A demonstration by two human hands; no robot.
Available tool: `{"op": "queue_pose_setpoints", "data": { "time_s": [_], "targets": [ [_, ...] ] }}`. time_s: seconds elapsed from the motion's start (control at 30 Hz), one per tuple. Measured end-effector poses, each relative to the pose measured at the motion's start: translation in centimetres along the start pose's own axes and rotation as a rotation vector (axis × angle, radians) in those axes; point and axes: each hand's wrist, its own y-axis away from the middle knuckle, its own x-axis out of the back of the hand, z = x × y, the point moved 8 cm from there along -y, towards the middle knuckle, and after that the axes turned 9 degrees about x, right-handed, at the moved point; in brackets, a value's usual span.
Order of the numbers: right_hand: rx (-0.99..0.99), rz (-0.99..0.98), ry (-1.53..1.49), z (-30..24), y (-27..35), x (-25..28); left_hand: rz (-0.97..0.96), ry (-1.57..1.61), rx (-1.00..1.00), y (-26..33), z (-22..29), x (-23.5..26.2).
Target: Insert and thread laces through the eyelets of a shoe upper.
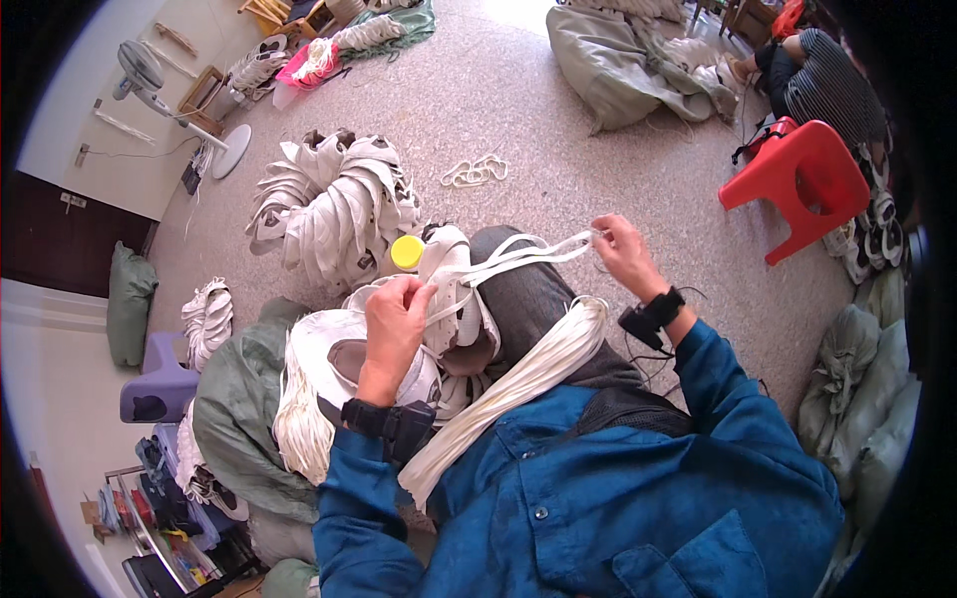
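Across my lap lies a white shoe upper [451, 261], with a white shoelace [528, 257] running out of it to the right. My right hand [628, 257] is closed on the far end of the lace and holds it stretched out over my right knee. On the upper's left side my left hand [395, 321] pinches another stretch of lace close to the eyelets; its fingertips are partly hidden. More white uppers [334, 339] lie under and beside my left hand. A thick bundle of white laces [508, 409] rests over my right thigh.
Beyond my knees a ring of stacked uppers [339, 204] stands on the floor beside a yellow lid [407, 252]. Loose laces [475, 171] lie farther off. A red stool [797, 184] and a seated person [832, 90] are at right, a fan [145, 75] at left.
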Motion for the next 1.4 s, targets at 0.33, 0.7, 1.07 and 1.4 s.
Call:
{"op": "queue_pose_setpoints", "data": {
  "time_s": [0.33,0.7,1.07,1.4],
  "targets": [
    [-0.124,-0.611,-0.950,-16.9,3.3,-9.6,-0.216,0.460,0.244,-1.1,-2.0,-3.7],
    [-0.311,-0.867,-0.904,-18.1,4.7,-14.6,-0.016,0.104,0.005,-1.8,-1.0,-2.6],
    [0.318,-0.665,-0.487,-19.6,5.5,-15.3,0.089,-0.353,-0.210,2.5,2.5,-2.8],
    [0.519,-0.359,-0.117,-20.5,-0.2,-11.3,0.083,-0.552,-0.205,1.3,1.5,-5.0]
  ]
}}
